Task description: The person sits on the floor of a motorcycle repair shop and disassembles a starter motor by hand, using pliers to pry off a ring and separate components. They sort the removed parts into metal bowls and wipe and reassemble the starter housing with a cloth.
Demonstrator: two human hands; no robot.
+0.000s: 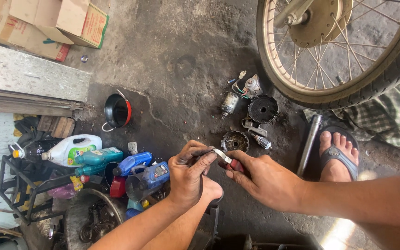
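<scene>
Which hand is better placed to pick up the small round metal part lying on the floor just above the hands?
Probably the left hand: the round metal part lies just beyond its fingers, which only pinch the curved metal strip. The right hand grips a red-handled tool.

Stained, cracked concrete floor in daylight, concrete slab and stacked wooden boards at left.

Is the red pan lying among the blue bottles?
No, the red pan sits apart on bare floor, above the blue bottles.

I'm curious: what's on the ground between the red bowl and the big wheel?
In the head view, between the red bowl and the wheel lie a small motor and a round black part.
</scene>
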